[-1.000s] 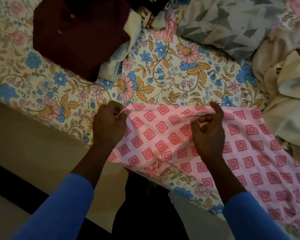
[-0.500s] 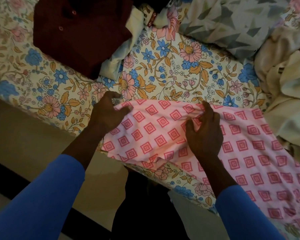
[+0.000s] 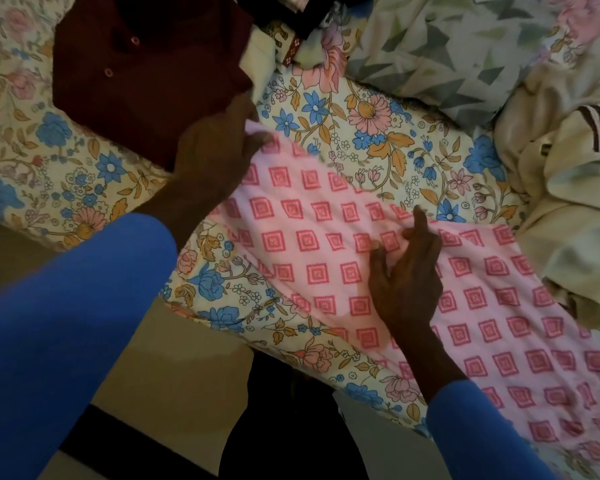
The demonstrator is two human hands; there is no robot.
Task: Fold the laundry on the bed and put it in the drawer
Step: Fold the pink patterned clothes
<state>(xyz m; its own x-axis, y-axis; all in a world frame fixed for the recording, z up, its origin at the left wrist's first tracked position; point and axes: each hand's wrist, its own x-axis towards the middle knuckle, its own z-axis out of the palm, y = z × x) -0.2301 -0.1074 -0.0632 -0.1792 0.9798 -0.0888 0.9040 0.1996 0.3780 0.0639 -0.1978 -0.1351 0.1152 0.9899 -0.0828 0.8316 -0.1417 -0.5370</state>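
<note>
A pink cloth (image 3: pixel 319 244) with red square patterns lies stretched diagonally across the flowered bed sheet (image 3: pixel 354 133). My left hand (image 3: pixel 212 150) pinches its far left corner, up by a folded maroon shirt (image 3: pixel 146 74). My right hand (image 3: pixel 409 268) rests on the cloth's upper edge with its fingers partly curled, the fabric bunched under its fingertips. Both sleeves are blue. No drawer is in view.
A cream garment (image 3: pixel 568 188) with a dark stripe is heaped at the right. A grey-green triangle-patterned fabric (image 3: pixel 440 46) lies at the back. More crumpled clothes (image 3: pixel 291 32) sit behind the maroon shirt. The bed's near edge drops to a tan floor (image 3: pixel 174 372).
My left hand has pulled the cloth's corner up and away toward the maroon shirt, spreading the cloth out. My right hand has stayed on the upper edge.
</note>
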